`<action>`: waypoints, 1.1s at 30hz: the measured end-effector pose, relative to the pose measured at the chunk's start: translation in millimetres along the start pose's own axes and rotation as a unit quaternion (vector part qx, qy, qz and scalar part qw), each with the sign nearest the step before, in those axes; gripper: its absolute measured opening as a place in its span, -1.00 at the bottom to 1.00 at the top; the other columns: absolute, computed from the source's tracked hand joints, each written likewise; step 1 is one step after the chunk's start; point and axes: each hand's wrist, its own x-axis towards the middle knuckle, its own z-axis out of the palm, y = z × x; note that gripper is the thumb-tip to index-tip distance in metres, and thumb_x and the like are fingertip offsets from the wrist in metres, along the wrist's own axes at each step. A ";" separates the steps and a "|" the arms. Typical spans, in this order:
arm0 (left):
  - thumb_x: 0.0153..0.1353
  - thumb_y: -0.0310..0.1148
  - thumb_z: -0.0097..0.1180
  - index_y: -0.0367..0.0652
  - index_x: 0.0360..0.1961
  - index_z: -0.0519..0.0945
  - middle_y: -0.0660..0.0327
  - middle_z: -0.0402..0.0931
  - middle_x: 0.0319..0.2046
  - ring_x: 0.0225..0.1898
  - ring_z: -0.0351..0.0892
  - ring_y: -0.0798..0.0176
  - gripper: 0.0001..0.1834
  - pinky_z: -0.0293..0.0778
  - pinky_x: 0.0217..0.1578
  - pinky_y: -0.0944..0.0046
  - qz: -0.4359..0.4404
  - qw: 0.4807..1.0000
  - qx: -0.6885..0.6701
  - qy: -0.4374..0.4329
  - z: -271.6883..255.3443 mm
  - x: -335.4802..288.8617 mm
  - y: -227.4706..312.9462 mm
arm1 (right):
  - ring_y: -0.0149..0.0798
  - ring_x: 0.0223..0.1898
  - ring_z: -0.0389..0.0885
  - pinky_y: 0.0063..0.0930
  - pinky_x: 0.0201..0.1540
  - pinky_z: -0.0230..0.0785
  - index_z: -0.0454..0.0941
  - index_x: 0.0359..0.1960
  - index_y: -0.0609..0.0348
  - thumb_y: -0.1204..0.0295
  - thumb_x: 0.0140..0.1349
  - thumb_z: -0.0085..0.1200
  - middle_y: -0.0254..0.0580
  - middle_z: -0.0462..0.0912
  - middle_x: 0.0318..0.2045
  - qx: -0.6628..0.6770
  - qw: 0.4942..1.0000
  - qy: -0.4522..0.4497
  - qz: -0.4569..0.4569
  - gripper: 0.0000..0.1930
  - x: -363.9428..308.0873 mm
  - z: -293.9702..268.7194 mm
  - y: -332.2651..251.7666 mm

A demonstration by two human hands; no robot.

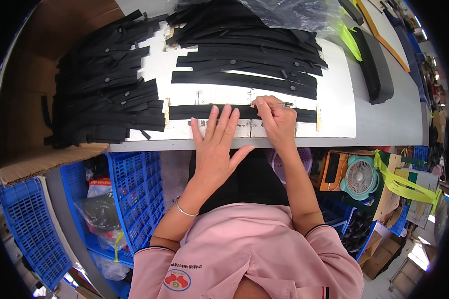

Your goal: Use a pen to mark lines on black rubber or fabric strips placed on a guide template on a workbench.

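Observation:
A long black zipper (pixel 184 113) lies flat across a white board (pixel 338 104) near the table's front edge. My left hand (pixel 215 142) rests open on it, fingers spread over the tape and palm towards me. A slim pen (pixel 287 104) is pinched in my right hand (pixel 279 122), its tip down at the zipper, right of the left fingers. Dark marks and lines show on the board around the strip. Beyond it lie more black zippers (pixel 244 78) in a layered stack, some with small round pulls. Another heap of zippers (pixel 107 94) spreads to the left.
A cardboard box (pixel 32 84) stands open at the left, partly under the heap. Clear plastic film (pixel 294 15) and a long black block (pixel 374 70) lie at the back right. Below the table are blue crates (pixel 137 199), a green fan (pixel 360 178) and a purple basket (pixel 294 167).

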 end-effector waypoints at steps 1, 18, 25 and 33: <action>0.29 0.11 0.27 -0.13 0.54 0.27 0.09 0.22 0.53 0.59 0.02 -0.08 -0.09 -0.34 0.49 -0.44 0.004 1.000 -0.001 -0.011 3.5 1.1 2.5 | -0.50 -0.51 0.59 -0.58 -0.43 0.40 0.74 -0.30 0.39 0.48 0.43 0.14 -0.21 0.76 -0.44 0.005 1.000 0.008 -0.020 -0.78 0.6 1.5 0.3; 0.29 -0.02 0.32 -0.10 0.47 0.39 0.13 0.29 0.50 0.58 0.07 -0.05 -0.21 -0.31 0.52 -0.33 -0.004 1.000 0.030 0.004 8.3 2.6 3.8 | -0.37 -0.56 0.68 -0.52 -0.45 0.45 0.68 -0.48 0.45 0.56 0.32 0.19 -0.15 0.75 -0.54 -0.002 0.998 -0.030 -0.059 -0.78 -1.5 -3.6 3.6; 0.25 -0.03 0.35 -0.14 0.42 0.44 0.12 0.35 0.45 0.54 0.15 -0.06 -0.23 -0.26 0.49 -0.38 0.003 0.999 0.036 0.016 10.4 4.7 6.8 | -0.26 -0.64 0.61 -0.43 -0.54 0.39 0.66 -0.57 0.34 0.51 0.25 0.24 -0.20 0.71 -0.59 0.012 0.997 -0.036 -0.073 -0.77 -2.3 -6.6 9.2; 0.26 -0.04 0.37 -0.14 0.42 0.44 0.12 0.33 0.46 0.55 0.13 -0.07 -0.23 -0.29 0.50 -0.38 0.001 0.998 0.056 0.016 9.9 3.8 5.5 | -0.55 -0.48 0.50 -0.61 -0.40 0.32 0.74 -0.33 0.35 0.45 0.44 0.10 -0.27 0.71 -0.47 0.100 0.983 0.103 0.114 -0.75 1.1 -80.1 3.4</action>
